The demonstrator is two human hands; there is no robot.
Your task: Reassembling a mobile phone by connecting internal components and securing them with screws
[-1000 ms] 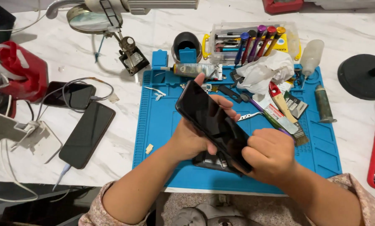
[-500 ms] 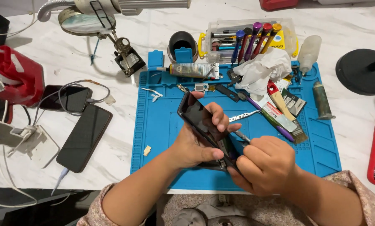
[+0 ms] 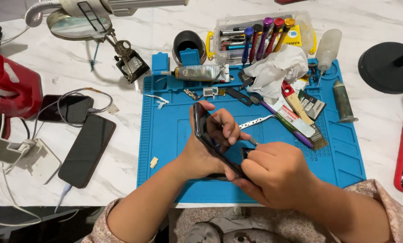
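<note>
While the left hand (image 3: 206, 153) grips a dark smartphone (image 3: 212, 144) edge-on above the blue repair mat (image 3: 165, 135), its fingers (image 3: 226, 128) curl tightly over the phone's upper face and the thumb sits behind it, so the handset stands tilted on its long edge, low end toward the person. The right hand (image 3: 278, 173) closes round the phone's lower end, fingers narrow and pinched on a thin metal tool (image 3: 252, 141) whose tip pokes out just beside the left fingertips; what kind of tool it is cannot be made out.

In this single head view, the work looks like the prying stage of opening the handset, with the tool set at the seam. A next move would, by my judgement, call for a firm left grip and a shallow, controlled slide along the edge, since a slip could mar the glass.

Round about on the mat lie metal tweezers (image 3: 255, 121), a purple-handled driver (image 3: 284, 123), a crumpled white tissue (image 3: 275, 69), a glue tube (image 3: 197, 73) and a small brush (image 3: 307, 121). Beyond it a clear box of screwdrivers (image 3: 260, 33) stands on the marble table (image 3: 381, 121). To the left two more dark phones (image 3: 86, 150) rest near a white charger (image 3: 30, 157), a red case (image 3: 10, 87) and a magnifier lamp (image 3: 73, 24).
</note>
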